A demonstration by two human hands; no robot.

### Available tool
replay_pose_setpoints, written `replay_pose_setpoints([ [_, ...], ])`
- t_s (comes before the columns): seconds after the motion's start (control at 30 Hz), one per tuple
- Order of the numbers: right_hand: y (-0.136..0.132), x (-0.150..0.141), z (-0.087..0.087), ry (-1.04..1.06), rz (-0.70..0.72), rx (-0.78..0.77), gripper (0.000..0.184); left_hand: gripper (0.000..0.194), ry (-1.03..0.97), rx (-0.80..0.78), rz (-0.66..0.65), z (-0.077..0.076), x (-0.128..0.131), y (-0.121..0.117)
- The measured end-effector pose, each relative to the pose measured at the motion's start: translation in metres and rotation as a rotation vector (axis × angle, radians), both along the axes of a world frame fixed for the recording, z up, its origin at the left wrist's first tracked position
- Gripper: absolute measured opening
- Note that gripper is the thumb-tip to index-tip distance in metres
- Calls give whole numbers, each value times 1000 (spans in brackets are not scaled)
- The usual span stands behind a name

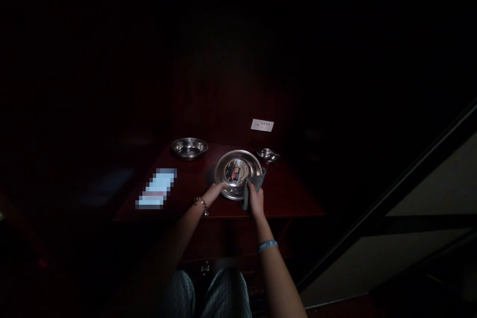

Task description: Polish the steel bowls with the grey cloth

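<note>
A round, shiny metal plate [246, 163] with a raised rim and a label at its middle is held tilted above the front of the red table. My left hand [215, 193] grips its lower left rim, thumb on top. On the lower right, my right hand [256, 198] is closed on a grey cloth [257, 180], which is pressed over the plate's rim. The fingers of both hands are partly hidden under the plate and cloth.
On the dark red table [286, 194] stand a metal bowl [189, 149] at the back left and a smaller metal dish [268, 155] at the back right. A blurred-out bright rectangle [156, 189] lies at left. Behind is a white wall socket [262, 125]. Surroundings are very dark.
</note>
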State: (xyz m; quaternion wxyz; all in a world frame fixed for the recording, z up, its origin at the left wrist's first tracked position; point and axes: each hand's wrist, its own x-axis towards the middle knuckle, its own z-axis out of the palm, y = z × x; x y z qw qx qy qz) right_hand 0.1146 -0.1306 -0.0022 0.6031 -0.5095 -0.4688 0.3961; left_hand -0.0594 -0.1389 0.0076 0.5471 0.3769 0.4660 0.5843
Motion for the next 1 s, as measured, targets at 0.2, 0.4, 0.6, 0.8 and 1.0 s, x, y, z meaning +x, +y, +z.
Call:
replay_pose_setpoints([
  [0.2,4,-4,3,9,-58,-31,43,15,-143,-15,101,13,12,-6],
  [0.4,18,-45,3,100,-207,-73,46,31,-141,125,138,9,18,-4],
  [0.6,16,-67,-5,65,-133,-37,50,33,-103,153,110,2,13,0],
  [0.8,12,-54,-13,182,-124,-35,59,35,31,153,60,0,19,6],
  [1.0,9,-56,-9,217,-124,-22,48,29,162,202,30,-10,11,-8],
])
